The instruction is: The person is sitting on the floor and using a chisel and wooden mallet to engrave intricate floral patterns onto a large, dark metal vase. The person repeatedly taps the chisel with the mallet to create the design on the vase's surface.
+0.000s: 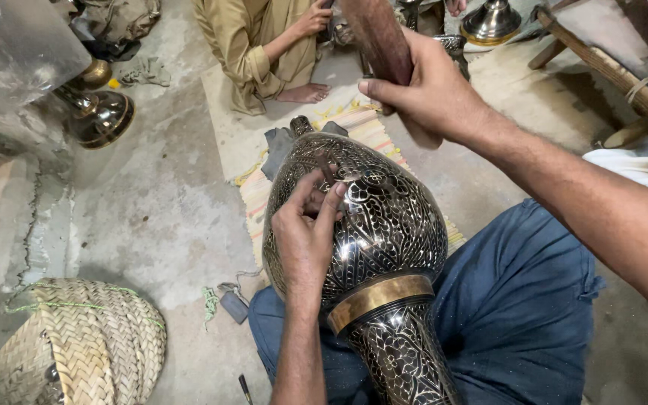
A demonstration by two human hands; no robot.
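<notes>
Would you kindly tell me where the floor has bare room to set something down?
Bare concrete lies between the woven basket, the brass stand and the striped mat. It is crowded at the vase, where the left hand rests, and beyond the right hand, where a seated person works.

Concrete floor (166, 210), striped mat (361, 124), basket (84, 345)

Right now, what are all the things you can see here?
Engraved vase: one, dark silver with a gold band, lying on the lap.
Wooden mallet: one, brown, raised above the vase.
Woven basket: one, straw, bottom left.
Striped mat: one, pale, under the vase.
Metal pieces: some, shiny, upper left.
Other person: one, tan clothes, sitting at top.
Left hand: fingers pinching a small tool against the vase.
Right hand: gripping the mallet.
</notes>
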